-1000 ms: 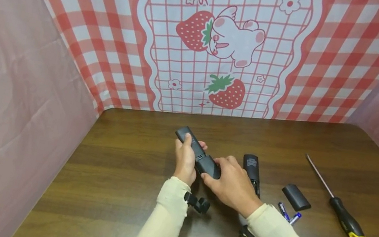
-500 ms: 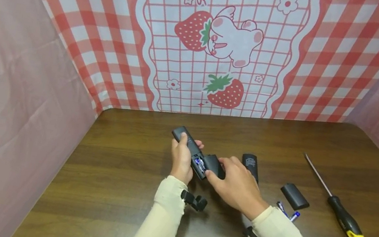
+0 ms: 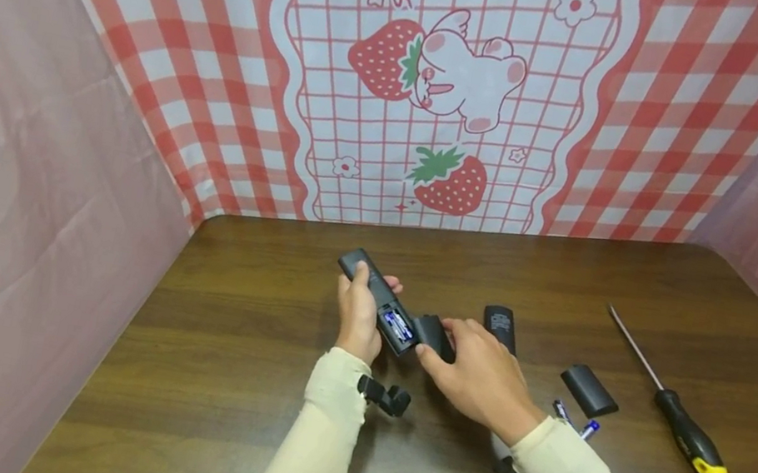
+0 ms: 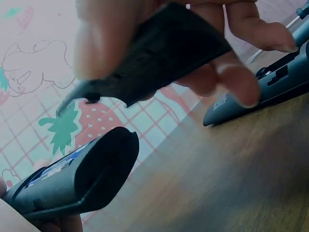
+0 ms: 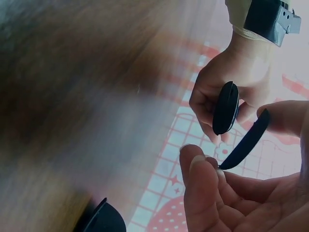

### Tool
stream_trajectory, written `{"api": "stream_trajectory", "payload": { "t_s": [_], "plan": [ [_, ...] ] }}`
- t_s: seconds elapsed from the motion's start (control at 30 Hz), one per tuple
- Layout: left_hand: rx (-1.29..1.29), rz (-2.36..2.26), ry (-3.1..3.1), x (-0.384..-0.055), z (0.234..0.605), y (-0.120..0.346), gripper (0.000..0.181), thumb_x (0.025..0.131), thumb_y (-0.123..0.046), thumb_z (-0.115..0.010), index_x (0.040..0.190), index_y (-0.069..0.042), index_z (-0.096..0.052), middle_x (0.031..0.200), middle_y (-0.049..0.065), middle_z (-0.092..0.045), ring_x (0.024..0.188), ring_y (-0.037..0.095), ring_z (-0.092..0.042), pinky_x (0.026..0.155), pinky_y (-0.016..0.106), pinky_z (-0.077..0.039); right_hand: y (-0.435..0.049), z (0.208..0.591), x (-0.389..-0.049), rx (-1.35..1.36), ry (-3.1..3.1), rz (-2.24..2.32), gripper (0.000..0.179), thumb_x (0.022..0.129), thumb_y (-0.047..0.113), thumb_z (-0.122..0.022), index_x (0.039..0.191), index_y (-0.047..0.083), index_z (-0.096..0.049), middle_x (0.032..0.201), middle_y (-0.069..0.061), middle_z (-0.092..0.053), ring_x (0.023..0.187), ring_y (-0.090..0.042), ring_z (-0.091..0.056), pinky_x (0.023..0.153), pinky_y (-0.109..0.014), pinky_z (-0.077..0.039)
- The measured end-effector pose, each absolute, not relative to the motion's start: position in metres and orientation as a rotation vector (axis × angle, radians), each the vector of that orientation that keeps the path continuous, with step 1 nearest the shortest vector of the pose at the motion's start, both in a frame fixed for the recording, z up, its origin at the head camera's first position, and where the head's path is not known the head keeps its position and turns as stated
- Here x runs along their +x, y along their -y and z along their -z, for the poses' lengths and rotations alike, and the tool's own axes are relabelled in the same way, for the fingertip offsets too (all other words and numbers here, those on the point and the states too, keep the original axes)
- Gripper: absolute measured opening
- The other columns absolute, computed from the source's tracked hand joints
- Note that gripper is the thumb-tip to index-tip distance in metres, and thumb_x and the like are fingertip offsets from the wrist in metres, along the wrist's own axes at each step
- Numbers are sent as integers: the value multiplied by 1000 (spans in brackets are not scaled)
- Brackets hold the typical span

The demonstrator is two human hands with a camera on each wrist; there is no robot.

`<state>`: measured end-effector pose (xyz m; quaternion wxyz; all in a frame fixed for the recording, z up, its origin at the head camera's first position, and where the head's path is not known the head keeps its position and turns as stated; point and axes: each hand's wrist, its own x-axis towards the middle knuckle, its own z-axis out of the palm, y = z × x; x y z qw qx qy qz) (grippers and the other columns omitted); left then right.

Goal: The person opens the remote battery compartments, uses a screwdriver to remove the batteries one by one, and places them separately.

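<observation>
My left hand (image 3: 360,318) grips a black remote control (image 3: 379,297) above the table, its open battery compartment facing up. Blue-and-white batteries (image 3: 397,325) lie inside that compartment. Between thumb and fingers, my right hand (image 3: 486,374) pinches the black battery cover (image 3: 434,336), just right of the remote's end. In the left wrist view the cover (image 4: 169,48) is apart from the remote (image 4: 96,174). The right wrist view shows the cover (image 5: 246,140) edge-on, with the remote's end (image 5: 225,108) beyond it.
A second black remote (image 3: 500,326) lies partly behind my right hand. Farther right are another battery cover (image 3: 589,390), two loose batteries (image 3: 575,421) and a screwdriver (image 3: 670,398) with a black and yellow handle. A strawberry-print cloth (image 3: 439,154) hangs behind the wooden table (image 3: 238,347).
The cover has slid off the remote toward the right in my right hand, and the batteries inside have come into view. My left hand has shifted slightly left with the remote.
</observation>
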<state>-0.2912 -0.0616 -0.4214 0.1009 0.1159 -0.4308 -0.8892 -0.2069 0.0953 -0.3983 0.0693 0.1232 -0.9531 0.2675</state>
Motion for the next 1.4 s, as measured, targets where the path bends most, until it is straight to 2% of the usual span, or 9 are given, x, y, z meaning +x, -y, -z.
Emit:
{"api": "stream_trajectory", "payload": {
  "t_s": [0.2,0.3,0.4,0.57,0.73,0.83,0.97,1.13,1.4],
  "plan": [
    [352,2620,1294,-291,420,62,26,110,-29,-36,123,-7,-41,77,10,-66,76,25,-69,93,51,-49,-100,400,-204,405,2878,-782,62,93,45,-67,138,4,-56,128,-17,-64,108,-30,-65,84,-52,-54],
    [357,2615,1309,-290,420,62,27,110,-30,-36,124,-7,-41,78,10,-66,77,25,-69,92,50,-50,-101,400,-204,387,2898,-797,62,93,45,-67,138,5,-56,122,-14,-66,100,-26,-66,78,-49,-56],
    [354,2615,1317,-290,421,62,28,110,-30,-36,125,-7,-41,78,10,-66,77,24,-69,90,49,-50,-101,399,-205,379,2910,-789,61,92,46,-67,137,5,-57,106,-9,-68,86,-20,-64,68,-42,-54],
    [340,2615,1333,-290,423,62,29,110,-29,-36,126,-6,-42,77,9,-67,76,25,-69,86,45,-52,-102,397,-206,377,2947,-776,60,93,47,-66,136,6,-57,81,0,-59,65,-15,-53,52,-32,-42],
    [303,2623,1351,-289,423,63,31,109,-30,-39,127,-6,-47,75,9,-68,72,23,-69,83,42,-53,-107,392,-207,356,3003,-765,59,95,47,-63,136,5,-57,77,1,-57,61,-15,-52,50,-32,-41],
    [281,2628,1355,-288,422,62,30,109,-30,-40,126,-6,-50,75,10,-68,69,22,-69,90,51,-52,-109,390,-208,361,3035,-737,58,95,46,-63,136,5,-57,75,0,-57,61,-16,-52,50,-32,-41],
    [267,2620,1364,-288,421,62,31,108,-30,-41,125,-7,-52,75,10,-68,68,22,-68,92,55,-51,-110,389,-206,406,3072,-705,55,96,45,-63,133,5,-59,70,0,-55,56,-15,-51,47,-32,-40],
    [270,2615,1363,-288,420,63,32,108,-29,-41,127,-5,-51,75,10,-68,68,21,-68,95,56,-49,-113,390,-204,430,3100,-662,54,96,46,-62,131,4,-61,76,-1,-60,58,-16,-52,48,-31,-41],
    [308,2624,1372,-289,421,63,34,108,-30,-42,128,-4,-51,76,10,-68,69,21,-69,94,55,-49,-116,393,-203,424,3118,-522,55,96,48,-61,128,4,-61,100,-12,-71,66,-18,-58,55,-39,-49]
  ]
}}
